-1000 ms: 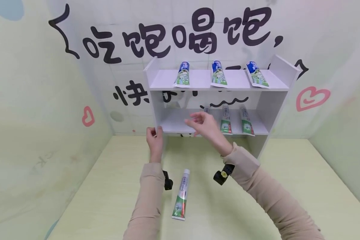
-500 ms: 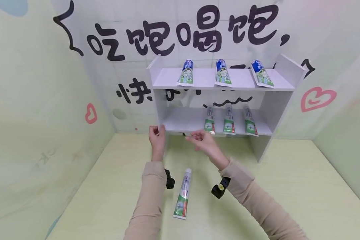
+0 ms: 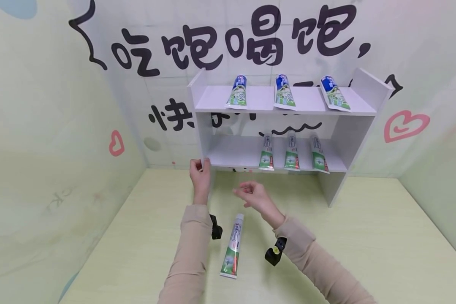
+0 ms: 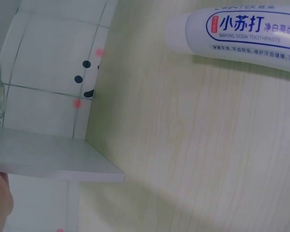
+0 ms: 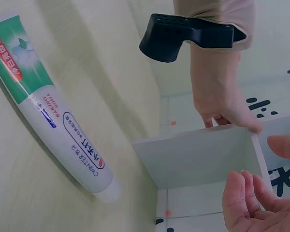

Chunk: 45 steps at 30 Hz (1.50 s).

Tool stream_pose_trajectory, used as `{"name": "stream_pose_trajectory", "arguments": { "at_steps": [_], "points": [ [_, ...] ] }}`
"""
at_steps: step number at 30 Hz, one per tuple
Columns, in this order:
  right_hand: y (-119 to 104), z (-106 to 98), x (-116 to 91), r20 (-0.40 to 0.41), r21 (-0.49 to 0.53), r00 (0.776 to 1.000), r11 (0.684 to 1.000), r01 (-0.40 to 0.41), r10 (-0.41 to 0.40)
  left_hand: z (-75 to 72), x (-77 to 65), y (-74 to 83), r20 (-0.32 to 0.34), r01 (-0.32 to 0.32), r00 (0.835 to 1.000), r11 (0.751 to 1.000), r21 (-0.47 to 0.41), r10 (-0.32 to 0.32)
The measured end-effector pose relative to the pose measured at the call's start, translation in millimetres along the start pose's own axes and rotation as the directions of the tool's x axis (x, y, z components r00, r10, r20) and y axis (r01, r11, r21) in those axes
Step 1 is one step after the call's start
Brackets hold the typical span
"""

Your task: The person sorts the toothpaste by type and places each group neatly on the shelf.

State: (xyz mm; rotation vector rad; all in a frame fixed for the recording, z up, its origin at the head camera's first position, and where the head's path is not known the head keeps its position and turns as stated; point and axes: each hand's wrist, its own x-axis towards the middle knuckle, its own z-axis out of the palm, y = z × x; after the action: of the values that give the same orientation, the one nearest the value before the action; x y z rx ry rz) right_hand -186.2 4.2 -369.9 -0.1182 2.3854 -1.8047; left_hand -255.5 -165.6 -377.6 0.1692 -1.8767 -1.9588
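My left hand (image 3: 200,179) grips the front edge of the left side panel of a white two-tier shelf (image 3: 285,112); the right wrist view shows its thumb and fingers at that edge. My right hand (image 3: 259,202) holds nothing, fingers loosely bent and apart from the thumb, above the table in front of the shelf. Between the forearms a green-and-white toothpaste tube (image 3: 232,249) lies flat on the table, cap towards the shelf. The left wrist view shows its capped end, labelled baking soda toothpaste. In the right wrist view, my right fingers (image 5: 244,198) appear at lower right.
On the lower tier, three matching toothpaste tubes (image 3: 291,152) lie towards the middle and right. Three blue-and-green tubes (image 3: 283,93) lie spaced along the top tier. A printed wall (image 3: 167,84) stands behind the shelf, with walls at both sides of the pale table (image 3: 137,245).
My right hand has come down from the lower tier towards the table, uncovering the leftmost tube there. The left hand keeps its grip on the side panel. The head view has shifted slightly.
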Motion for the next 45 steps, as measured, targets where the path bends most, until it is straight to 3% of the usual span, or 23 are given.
{"name": "stream_pose_trajectory", "arguments": {
  "at_steps": [16, 26, 33, 45],
  "points": [
    [31, 13, -5, 0.017, 0.021, 1.000, 1.000, -0.022, 0.021, -0.2, -1.9, 2.0, 0.015, -0.004, 1.000, 1.000, -0.009, 0.004],
    [55, 27, -18, 0.067, -0.011, 0.993, 0.995, -0.101, 0.102, 2.0, 10.3, -21.4, -0.016, -0.036, 0.999, 0.999, 0.027, 0.036],
    [70, 39, -32, 0.076, -0.093, 0.986, 0.986, -0.141, 0.148, 3.0, 10.2, -23.5, -0.022, -0.031, 0.999, 0.999, 0.038, 0.031],
    [83, 46, -42, 0.056, -0.119, 0.991, 0.986, -0.116, 0.123, 4.6, 11.2, -23.4, -0.029, -0.026, 0.999, 0.999, 0.025, 0.026]
  ]
}}
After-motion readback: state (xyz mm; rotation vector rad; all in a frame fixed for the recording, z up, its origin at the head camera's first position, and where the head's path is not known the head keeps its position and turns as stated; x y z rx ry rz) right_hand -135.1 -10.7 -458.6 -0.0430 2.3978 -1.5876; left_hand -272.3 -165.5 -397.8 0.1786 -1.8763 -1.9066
